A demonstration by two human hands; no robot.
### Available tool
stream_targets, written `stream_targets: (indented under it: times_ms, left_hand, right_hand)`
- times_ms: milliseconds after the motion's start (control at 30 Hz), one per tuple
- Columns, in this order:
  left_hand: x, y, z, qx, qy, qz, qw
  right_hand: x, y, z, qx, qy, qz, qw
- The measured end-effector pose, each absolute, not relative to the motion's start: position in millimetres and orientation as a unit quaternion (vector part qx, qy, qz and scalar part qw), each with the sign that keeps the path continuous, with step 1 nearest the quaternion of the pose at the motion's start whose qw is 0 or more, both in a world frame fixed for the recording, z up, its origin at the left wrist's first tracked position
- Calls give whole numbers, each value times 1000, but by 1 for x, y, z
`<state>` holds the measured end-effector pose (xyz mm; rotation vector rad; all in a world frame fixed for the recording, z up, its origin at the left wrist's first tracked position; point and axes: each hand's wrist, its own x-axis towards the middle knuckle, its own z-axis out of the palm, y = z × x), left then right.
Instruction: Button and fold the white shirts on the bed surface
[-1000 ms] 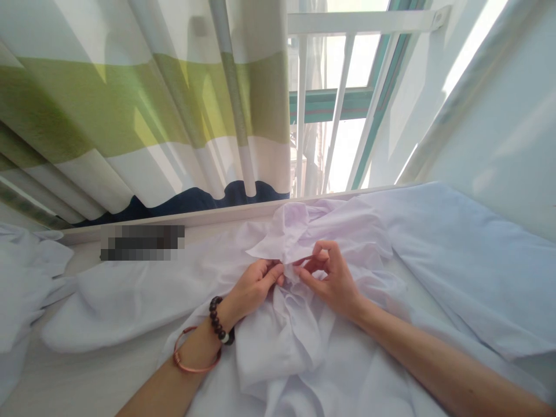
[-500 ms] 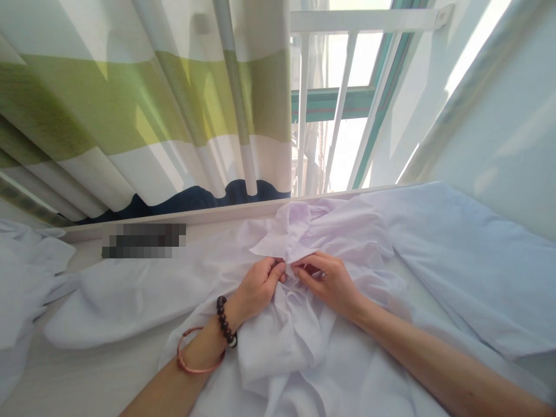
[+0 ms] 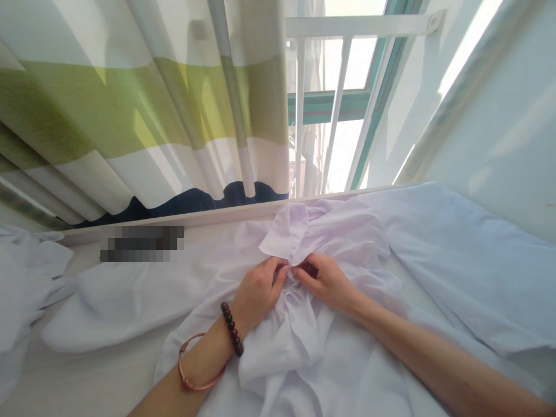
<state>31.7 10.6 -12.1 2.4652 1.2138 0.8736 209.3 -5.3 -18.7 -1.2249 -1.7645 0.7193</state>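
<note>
A white shirt (image 3: 286,353) lies rumpled across the pale surface in front of me, its pointed collar (image 3: 284,231) standing up toward the window. Just below that collar, my left hand (image 3: 263,289) is closed, pinching the cloth between thumb and fingers. From the other side my right hand (image 3: 325,281) also pinches the shirt there, its fingertips almost meeting those of the left. Whatever small part lies between the fingertips is hidden. A dark beaded bracelet (image 3: 232,330) and a copper-coloured bangle (image 3: 186,382) circle my left wrist.
More white cloth (image 3: 30,284) is heaped at the left, and a blurred-out dark patch (image 3: 141,243) lies near the back ledge. Behind hangs a green and white curtain (image 3: 143,110), beside a white railing (image 3: 360,26) before the window. A pale wall (image 3: 512,145) rises at the right.
My left hand has turned over a little and moved slightly right, closer to the right fingertips. The collar has shifted slightly right, and both hands still pinch the shirt.
</note>
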Motion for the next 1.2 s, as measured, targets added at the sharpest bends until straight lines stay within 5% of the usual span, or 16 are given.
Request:
stream_targets:
  times_ms: [1200]
  left_hand:
    - [30, 19, -7, 701, 472, 365, 390]
  right_hand:
    - [207, -7, -22, -515, -705, 240, 423]
